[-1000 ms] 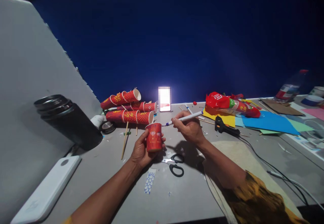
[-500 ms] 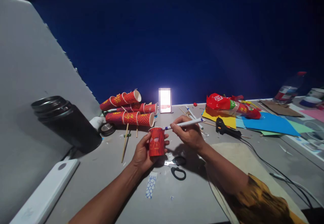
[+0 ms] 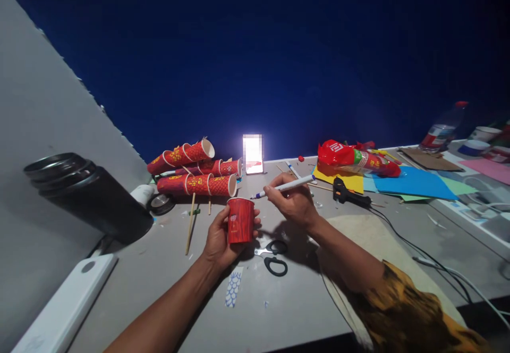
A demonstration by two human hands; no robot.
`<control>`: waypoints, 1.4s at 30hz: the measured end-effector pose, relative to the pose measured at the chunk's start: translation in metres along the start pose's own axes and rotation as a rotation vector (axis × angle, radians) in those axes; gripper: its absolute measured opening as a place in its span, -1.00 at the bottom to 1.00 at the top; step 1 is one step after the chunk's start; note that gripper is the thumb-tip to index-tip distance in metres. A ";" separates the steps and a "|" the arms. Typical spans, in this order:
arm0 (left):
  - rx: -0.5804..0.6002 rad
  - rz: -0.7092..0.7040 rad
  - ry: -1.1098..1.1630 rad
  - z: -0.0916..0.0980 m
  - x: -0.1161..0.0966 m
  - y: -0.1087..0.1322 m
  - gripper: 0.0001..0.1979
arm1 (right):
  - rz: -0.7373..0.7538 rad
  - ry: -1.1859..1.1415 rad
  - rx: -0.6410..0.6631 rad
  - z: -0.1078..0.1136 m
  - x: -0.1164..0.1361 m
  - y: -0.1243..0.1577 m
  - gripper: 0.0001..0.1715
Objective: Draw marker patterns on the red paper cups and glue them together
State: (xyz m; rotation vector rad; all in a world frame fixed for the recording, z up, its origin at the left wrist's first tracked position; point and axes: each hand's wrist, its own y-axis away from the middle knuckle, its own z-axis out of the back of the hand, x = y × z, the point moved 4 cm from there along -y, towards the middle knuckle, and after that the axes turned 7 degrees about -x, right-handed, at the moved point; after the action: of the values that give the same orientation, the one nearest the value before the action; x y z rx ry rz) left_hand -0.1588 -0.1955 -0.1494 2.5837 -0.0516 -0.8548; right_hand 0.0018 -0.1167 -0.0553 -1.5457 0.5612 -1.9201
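My left hand point(image 3: 220, 238) is wrapped round a red paper cup point(image 3: 240, 221), held nearly upright above the table with its rim up. Thumb and fingers show on either side of the cup. In my right hand point(image 3: 292, 203) is a white marker pen point(image 3: 285, 186), gripped like a pencil, its blue tip end by the cup's rim. Whether the tip touches the cup I cannot tell. Below the hands lie black-handled scissors point(image 3: 274, 257), their blades partly hidden. Near my left wrist rests a paper strip point(image 3: 233, 289) with a blue scale pattern.
Joined red paper cups point(image 3: 195, 184) on sticks lie at the back left, beside a black flask point(image 3: 91, 199). A bright phone point(image 3: 254, 156) leans on the wall. Rightward are a red plastic package point(image 3: 354, 159), a black glue gun point(image 3: 348, 193) with its cord, and coloured paper point(image 3: 414, 183).
The view has shifted slightly, moving everything a little left. The cup has turned in my left hand, and the marker's tip has moved from the rim's right side to just above it.
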 end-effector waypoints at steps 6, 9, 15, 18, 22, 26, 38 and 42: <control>0.039 0.044 0.037 -0.001 0.004 -0.001 -0.53 | -0.014 -0.048 0.089 -0.009 -0.002 0.005 -0.79; 0.028 0.054 0.045 0.000 0.003 -0.001 -0.49 | -0.025 0.026 0.074 -0.005 -0.009 0.001 -0.77; 0.032 0.023 0.017 -0.001 -0.001 0.001 -0.50 | -0.014 -0.025 0.102 -0.007 -0.006 0.002 -0.79; 0.065 0.061 0.065 -0.003 0.000 0.002 -0.48 | 0.003 -0.010 0.141 -0.007 -0.007 0.001 -0.79; 0.039 0.077 0.077 -0.002 -0.001 0.003 -0.45 | -0.058 0.046 0.068 0.001 -0.012 -0.004 -0.76; 0.011 0.030 0.017 -0.002 -0.004 0.004 -0.42 | -0.092 -0.033 0.094 0.002 -0.011 -0.005 -0.76; -0.079 0.019 0.025 -0.004 -0.010 0.005 -0.52 | -0.280 -0.292 0.044 0.003 -0.026 -0.008 -0.69; -0.065 0.023 0.050 -0.006 -0.012 0.006 -0.50 | -0.245 -0.254 0.112 -0.002 -0.016 -0.001 -0.71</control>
State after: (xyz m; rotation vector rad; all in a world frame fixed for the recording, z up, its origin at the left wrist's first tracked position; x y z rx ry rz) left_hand -0.1640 -0.1970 -0.1359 2.5373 -0.0377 -0.7704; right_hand 0.0016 -0.1055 -0.0665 -1.8164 0.1581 -1.8522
